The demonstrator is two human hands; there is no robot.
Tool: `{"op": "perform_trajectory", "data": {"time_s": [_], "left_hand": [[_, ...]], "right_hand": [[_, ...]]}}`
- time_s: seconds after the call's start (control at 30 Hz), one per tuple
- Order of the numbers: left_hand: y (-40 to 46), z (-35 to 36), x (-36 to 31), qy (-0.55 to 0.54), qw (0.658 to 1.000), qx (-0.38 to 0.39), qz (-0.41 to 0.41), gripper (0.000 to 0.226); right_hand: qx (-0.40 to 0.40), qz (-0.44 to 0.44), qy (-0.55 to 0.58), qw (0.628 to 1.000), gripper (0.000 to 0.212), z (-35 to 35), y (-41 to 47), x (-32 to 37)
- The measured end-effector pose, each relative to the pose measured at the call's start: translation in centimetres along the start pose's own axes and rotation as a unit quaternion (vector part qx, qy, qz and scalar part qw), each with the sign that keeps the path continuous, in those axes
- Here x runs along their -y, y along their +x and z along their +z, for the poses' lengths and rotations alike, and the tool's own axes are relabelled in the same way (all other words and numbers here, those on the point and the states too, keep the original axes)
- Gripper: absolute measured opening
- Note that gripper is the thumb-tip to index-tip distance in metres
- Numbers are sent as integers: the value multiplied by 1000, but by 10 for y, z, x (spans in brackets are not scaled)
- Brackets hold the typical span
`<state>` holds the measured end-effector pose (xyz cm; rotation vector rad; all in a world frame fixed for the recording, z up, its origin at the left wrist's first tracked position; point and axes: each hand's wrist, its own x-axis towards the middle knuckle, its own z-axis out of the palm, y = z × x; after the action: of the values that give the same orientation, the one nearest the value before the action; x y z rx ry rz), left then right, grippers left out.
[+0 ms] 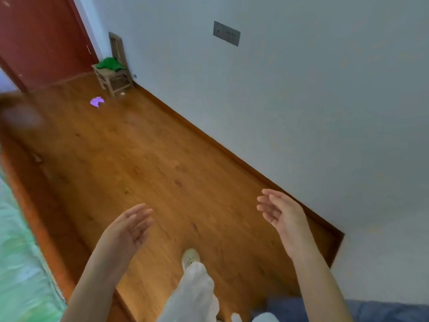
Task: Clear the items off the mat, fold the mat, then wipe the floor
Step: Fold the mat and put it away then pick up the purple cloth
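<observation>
Both my hands are held out over the bare wooden floor [144,159], palms facing each other. My left hand [131,225] has relaxed straight fingers and holds nothing. My right hand [278,210] is likewise open and holds nothing. A small purple cloth [97,101] lies on the floor far ahead near the door. A green cloth [109,63] is piled on a small wooden chair [115,76] in the far corner. No mat is visible on the floor.
A white wall [301,101] with a wooden skirting runs along the right. A red-brown door [39,40] stands at the far left. A green bed surface [21,252] with a wooden edge borders the left. My leg and white shoe [190,257] are below.
</observation>
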<state>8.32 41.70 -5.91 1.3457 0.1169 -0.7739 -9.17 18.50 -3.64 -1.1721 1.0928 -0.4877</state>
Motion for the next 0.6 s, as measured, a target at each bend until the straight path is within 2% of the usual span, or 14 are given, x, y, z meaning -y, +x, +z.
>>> {"op": "perform_trajectory", "data": {"time_s": [0.13, 0.33, 0.6], "left_hand": [[63, 2, -32, -25, 999, -12, 23, 20], [162, -8, -105, -89, 993, -18, 76, 30], [259, -43, -177, -47, 991, -68, 104, 29]], "right_hand": [[27, 15, -21, 999, 16, 42, 63, 11], [93, -3, -40, 995, 18, 142, 160, 52], [171, -11, 10, 985, 19, 270, 248, 106]]}}
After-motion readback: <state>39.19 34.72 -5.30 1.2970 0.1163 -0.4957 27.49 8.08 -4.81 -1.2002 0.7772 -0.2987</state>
